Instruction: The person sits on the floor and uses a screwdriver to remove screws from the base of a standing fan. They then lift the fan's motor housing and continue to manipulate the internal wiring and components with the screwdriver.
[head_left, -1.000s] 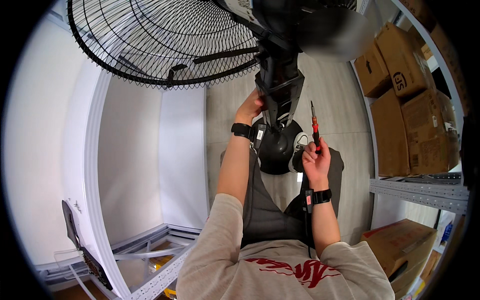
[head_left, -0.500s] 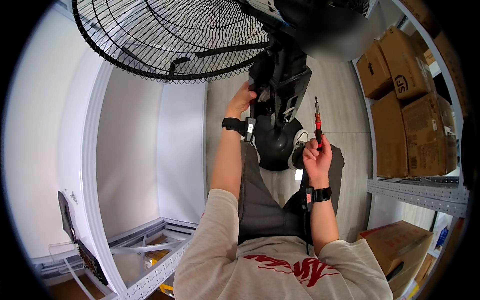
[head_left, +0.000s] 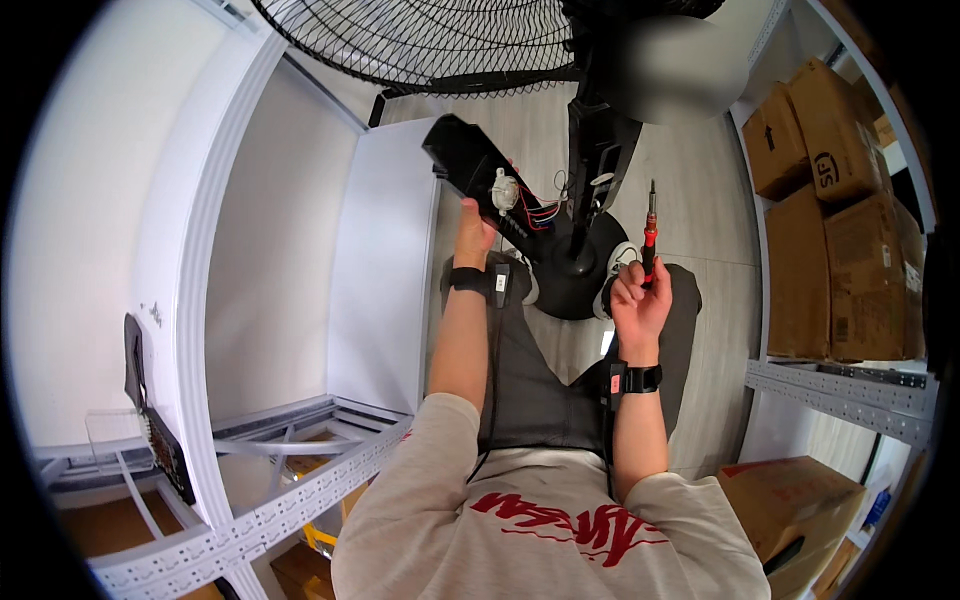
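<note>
My left hand (head_left: pixel 474 238) grips the outer edge of a black plastic cover (head_left: pixel 457 150), tilted away to the left of the fan column (head_left: pixel 598 150). A small white motor-like part (head_left: pixel 504 190) sits on the cover's inner side. Thin red, white and dark wires (head_left: pixel 543 211) run from it toward the column. In my right hand (head_left: pixel 642 305) is a red-and-black screwdriver (head_left: pixel 650 240), held upright with its metal tip pointing away from me. The screwdriver touches nothing else. Below the column, the round black base (head_left: pixel 568 285) rests on the floor between my shoes.
The black wire fan grille (head_left: pixel 440 55) spans the far side. A grey blurred round patch (head_left: pixel 685 70) hides part of the fan's upper right. Cardboard boxes (head_left: pixel 797 275) fill the right shelf, and another box (head_left: pixel 790 510) stands nearer. A white shelving frame (head_left: pixel 375 270) borders the left.
The black cover has swung left, away from the column, in my left hand, exposing the white part and wires. My right hand still holds the screwdriver. The view has shifted slightly.
</note>
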